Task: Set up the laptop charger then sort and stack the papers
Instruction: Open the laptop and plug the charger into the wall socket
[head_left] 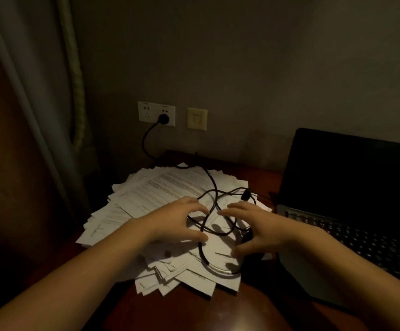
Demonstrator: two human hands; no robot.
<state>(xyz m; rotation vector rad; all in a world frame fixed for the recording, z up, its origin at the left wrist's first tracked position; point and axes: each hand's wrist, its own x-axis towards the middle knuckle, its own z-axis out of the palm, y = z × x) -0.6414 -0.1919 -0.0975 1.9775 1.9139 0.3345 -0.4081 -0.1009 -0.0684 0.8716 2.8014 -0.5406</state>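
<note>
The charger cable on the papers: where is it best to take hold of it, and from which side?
Pinch the dark connector end from above, on the laptop side: it looks stiff and lies at the edge of the tangled loops, nearest the laptop.

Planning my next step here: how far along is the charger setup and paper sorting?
Done: the plug sits in the wall socket. In hand: the left hand and right hand are spread over the tangled cable, neither clearly gripping it. Left: the connector end lies on the papers, not yet in the laptop, and the papers are a loose, fanned heap, unsorted.
</note>
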